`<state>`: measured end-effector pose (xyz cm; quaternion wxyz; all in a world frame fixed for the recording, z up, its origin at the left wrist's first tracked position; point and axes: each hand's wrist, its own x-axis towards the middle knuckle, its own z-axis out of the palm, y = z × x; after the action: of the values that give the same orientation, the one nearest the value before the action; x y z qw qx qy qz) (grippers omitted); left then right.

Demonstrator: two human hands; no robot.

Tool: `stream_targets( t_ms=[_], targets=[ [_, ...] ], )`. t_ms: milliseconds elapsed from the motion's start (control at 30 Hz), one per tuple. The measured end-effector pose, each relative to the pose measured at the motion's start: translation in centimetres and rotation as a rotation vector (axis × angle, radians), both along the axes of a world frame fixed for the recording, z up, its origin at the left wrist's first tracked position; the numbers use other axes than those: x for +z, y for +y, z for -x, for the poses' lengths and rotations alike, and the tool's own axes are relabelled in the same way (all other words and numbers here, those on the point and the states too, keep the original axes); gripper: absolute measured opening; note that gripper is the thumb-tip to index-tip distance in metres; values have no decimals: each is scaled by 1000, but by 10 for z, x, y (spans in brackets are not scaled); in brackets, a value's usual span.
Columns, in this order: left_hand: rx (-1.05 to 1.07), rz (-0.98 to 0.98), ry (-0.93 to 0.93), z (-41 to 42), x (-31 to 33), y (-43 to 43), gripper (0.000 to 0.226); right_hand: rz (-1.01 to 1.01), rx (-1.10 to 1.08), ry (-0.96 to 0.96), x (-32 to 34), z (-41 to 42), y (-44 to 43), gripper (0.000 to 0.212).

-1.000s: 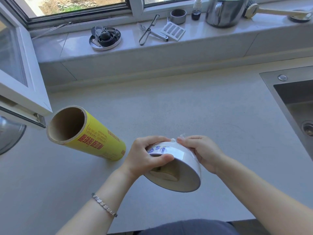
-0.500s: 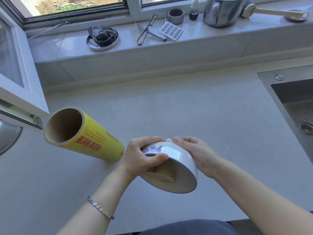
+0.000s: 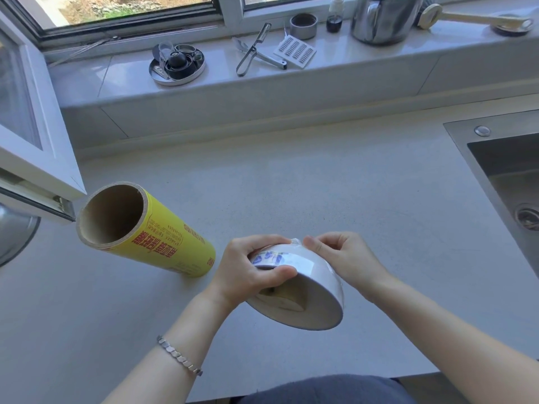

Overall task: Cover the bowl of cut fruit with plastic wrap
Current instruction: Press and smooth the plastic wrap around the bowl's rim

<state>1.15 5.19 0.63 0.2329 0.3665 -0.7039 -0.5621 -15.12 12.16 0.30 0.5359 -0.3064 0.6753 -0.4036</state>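
Gripping the bowl from either side, the left hand and right hand hold it tilted above the counter — base toward the person, mouth turned away — the right fingertips pinching wrap at the rim, the yellow roll lying left, nearer the left hand.

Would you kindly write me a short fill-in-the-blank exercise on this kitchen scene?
1. Both hands hold the white ____ above the counter.
2. The plastic wrap roll has a ____ label.
3. The left hand wears a ____ at the wrist.
4. The steel sink lies to the person's ____.

Missing words: bowl; yellow; bracelet; right.
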Motion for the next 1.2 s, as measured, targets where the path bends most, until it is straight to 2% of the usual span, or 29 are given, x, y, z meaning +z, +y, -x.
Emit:
stream_targets(
  t_ms=[67,200,333,433,600,833,933,1033,1100,1200],
  targets=[
    [9,-2,15,-1,2,-2,28,56,82,13,2,3,2,31],
    [-20,34,-20,-3,5,-6,29,167,143,47,5,8,2,19],
    [-46,42,-37,-4,6,-9,24,123,184,-23,10,11,-3,18],
    [-69,44,-41,-3,7,-9,30,60,166,-46,14,14,-13,18],
    [-89,52,-54,-1,6,-8,32,-103,253,75,20,11,-27,21],
    [-67,73,-19,-4,7,-5,28,-200,93,-37,11,5,-26,23],
    [-50,45,2,-5,4,-1,22,-278,123,-101,9,5,-23,19],
    [-88,55,26,-6,1,1,28,-332,191,-279,5,8,-18,15],
    [-100,29,40,-6,2,2,28,-291,223,-359,4,11,-15,19],
    [-46,-22,74,-4,3,-1,22,-173,228,-373,6,15,-13,20]
  ],
)
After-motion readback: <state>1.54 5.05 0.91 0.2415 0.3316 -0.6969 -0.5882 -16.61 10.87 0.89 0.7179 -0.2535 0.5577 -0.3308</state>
